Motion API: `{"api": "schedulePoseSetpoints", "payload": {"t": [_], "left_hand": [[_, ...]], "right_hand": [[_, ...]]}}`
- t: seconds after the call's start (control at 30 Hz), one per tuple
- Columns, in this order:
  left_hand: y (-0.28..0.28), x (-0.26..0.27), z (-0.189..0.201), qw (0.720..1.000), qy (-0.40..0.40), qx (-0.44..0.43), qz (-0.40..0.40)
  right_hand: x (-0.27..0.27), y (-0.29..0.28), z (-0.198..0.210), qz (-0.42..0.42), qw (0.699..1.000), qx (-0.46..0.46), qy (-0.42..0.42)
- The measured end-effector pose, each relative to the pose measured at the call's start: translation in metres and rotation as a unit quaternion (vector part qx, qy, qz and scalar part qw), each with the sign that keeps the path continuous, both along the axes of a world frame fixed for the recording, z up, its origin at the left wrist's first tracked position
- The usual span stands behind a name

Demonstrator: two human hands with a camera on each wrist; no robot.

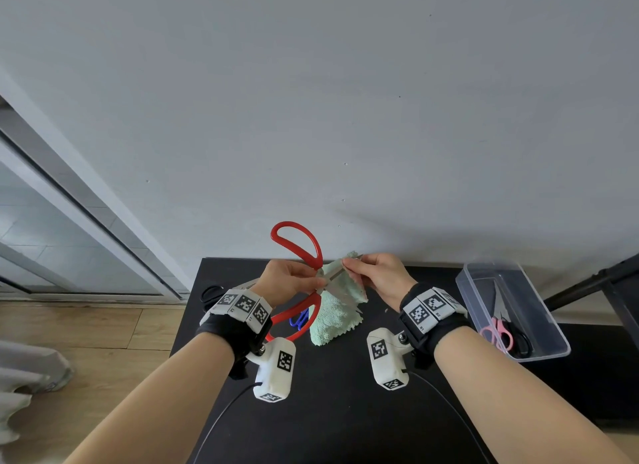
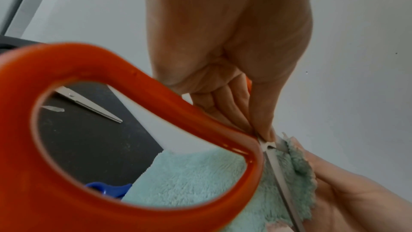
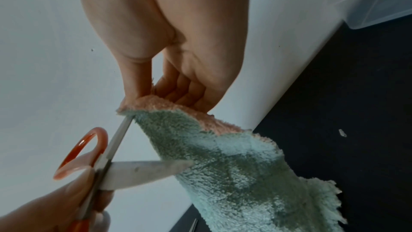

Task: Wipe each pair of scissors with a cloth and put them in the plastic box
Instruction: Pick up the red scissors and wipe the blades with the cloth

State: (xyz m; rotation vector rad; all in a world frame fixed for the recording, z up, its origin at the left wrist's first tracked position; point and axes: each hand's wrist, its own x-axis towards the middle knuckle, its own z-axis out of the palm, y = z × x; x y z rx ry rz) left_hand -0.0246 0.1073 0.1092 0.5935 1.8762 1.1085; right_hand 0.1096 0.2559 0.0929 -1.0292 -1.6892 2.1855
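From the head view, the left hand (image 1: 288,280) holds the red scissors (image 1: 300,245) up above the back edge of the black surface (image 1: 345,411), its fingers pinching them at the pivot, blades spread apart. The right hand (image 1: 378,277) pinches the green cloth (image 1: 333,320) around the upper blade near its tip, the rest of the cloth hanging down towards the surface. Blue scissors (image 1: 300,320) lie on the surface under the red handles, mostly hidden. The plastic box (image 1: 473,283) sits at the right edge of the surface, and in it lie pink scissors (image 1: 498,335) and black scissors (image 1: 520,341). At the left wrist, the red handle loop (image 2: 133,147) fills the frame, thumb and fingers (image 2: 263,112) closed on the pivot, with a loose pair of steel blades (image 2: 89,104) lying on the surface behind. At the right wrist, thumb and fingers (image 3: 136,84) squeeze the folded cloth (image 3: 234,165) over one blade's end, while the other blade (image 3: 144,170) points sideways against the cloth; a corner of the box (image 3: 379,1) shows at the top right.
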Motion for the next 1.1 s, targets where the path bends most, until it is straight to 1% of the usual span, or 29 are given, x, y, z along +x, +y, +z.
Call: {"api": "schedulePoseSetpoints", "payload": {"t": [0.2,0.27,0.33,0.4,0.43,0.5,0.57,0.7,0.97,1.1], "left_hand": [[-0.002,-0.001,0.002,1.000,0.006,0.002,-0.013],[-0.003,-0.001,0.001,1.000,0.007,0.003,-0.013],[-0.005,-0.003,0.001,1.000,0.014,-0.003,-0.013],[-0.012,-0.007,-0.002,1.000,0.025,-0.011,-0.005],[-0.016,-0.010,-0.004,1.000,0.027,-0.012,0.005],[-0.021,-0.013,-0.008,0.999,0.012,-0.010,0.032],[-0.021,-0.012,-0.009,0.999,-0.004,-0.005,0.049],[-0.010,-0.006,-0.003,0.998,-0.012,0.019,0.052],[0.002,-0.002,0.003,0.999,0.014,0.031,0.041],[0.003,0.000,0.005,0.999,0.027,0.033,0.030]], "right_hand": [[0.003,0.004,-0.001,-0.017,0.999,-0.028,0.011],[0.004,0.005,-0.002,-0.018,0.999,-0.022,0.019],[0.007,0.013,-0.003,-0.059,0.998,-0.013,0.021],[0.014,0.027,0.000,-0.134,0.989,-0.048,0.039],[0.018,0.034,0.002,-0.153,0.985,-0.062,0.053],[0.023,0.040,0.005,-0.131,0.987,-0.066,0.062],[0.022,0.035,0.006,-0.075,0.994,-0.067,0.049],[0.010,0.011,0.005,-0.012,0.997,-0.073,0.020],[-0.004,-0.009,0.009,0.034,0.997,-0.063,0.022],[-0.009,-0.012,0.009,0.039,0.998,-0.041,0.002]]}}
